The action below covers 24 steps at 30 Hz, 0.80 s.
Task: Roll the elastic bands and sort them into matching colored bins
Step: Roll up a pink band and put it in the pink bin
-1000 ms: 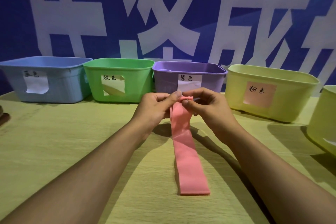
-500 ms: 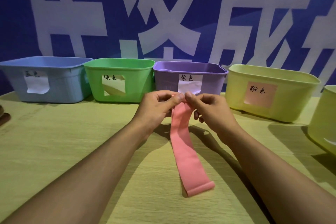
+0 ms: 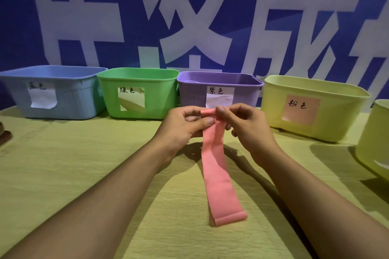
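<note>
Both hands are raised just above the bench, in front of the purple bin. The left hand and the right hand each have a grip clamped on the top end of a pink elastic band, thumb and fingers pinching it where a small roll is started. The rest of the band hangs down flat toward the person, its looped lower end lying on the bench between the forearms. Along the back of the bench stand a blue bin, a green bin, the purple one, and a pale yellow bin with a pink label. Another pale yellow bin sits at the right edge, cut off by the view. Each of the four bins in the row carries a handwritten label.
</note>
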### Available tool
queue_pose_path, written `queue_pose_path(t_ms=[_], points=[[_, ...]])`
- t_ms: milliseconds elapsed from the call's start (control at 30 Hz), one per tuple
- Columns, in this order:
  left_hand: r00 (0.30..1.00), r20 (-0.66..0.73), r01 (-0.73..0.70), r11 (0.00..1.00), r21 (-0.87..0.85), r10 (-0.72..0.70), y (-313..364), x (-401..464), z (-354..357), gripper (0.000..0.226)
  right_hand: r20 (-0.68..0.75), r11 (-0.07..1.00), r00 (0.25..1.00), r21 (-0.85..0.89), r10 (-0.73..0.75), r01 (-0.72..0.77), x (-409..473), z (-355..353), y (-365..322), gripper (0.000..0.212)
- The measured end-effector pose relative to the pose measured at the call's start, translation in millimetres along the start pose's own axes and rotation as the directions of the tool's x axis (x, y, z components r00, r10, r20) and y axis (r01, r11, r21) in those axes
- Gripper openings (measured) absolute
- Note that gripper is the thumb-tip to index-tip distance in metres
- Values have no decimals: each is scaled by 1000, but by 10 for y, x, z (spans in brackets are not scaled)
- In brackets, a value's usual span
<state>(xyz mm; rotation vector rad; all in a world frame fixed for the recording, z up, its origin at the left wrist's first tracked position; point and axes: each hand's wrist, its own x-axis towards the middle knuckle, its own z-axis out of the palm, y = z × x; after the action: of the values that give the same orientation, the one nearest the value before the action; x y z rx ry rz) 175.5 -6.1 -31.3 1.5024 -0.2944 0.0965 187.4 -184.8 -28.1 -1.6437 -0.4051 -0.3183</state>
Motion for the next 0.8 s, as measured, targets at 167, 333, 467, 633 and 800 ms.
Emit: queue_pose_path(t_ms=[167,333,467,633,800], points=[[999,-21,-25,999,22,25,-12,12,-30,27,48,998,999,56,2,-5,-1,-21,3,13],[999,-13,-36,999,21,36,-16,20,-30,29,59,998,998,63,3,-7,12,-32,16,20],[999,-31,-28,1000,-9,28,1,18,0,20,77,996,997,81,18,-24,22,-20,40,28],[993,-112,-41,999,30,44,-36,37,5,14,97,994,995,111,8,-19,31,3,68,26],[986,-144,-78,996,52,85,-13,24,-4,11,132,984,989,156,62,-83,28,7,54,23]])
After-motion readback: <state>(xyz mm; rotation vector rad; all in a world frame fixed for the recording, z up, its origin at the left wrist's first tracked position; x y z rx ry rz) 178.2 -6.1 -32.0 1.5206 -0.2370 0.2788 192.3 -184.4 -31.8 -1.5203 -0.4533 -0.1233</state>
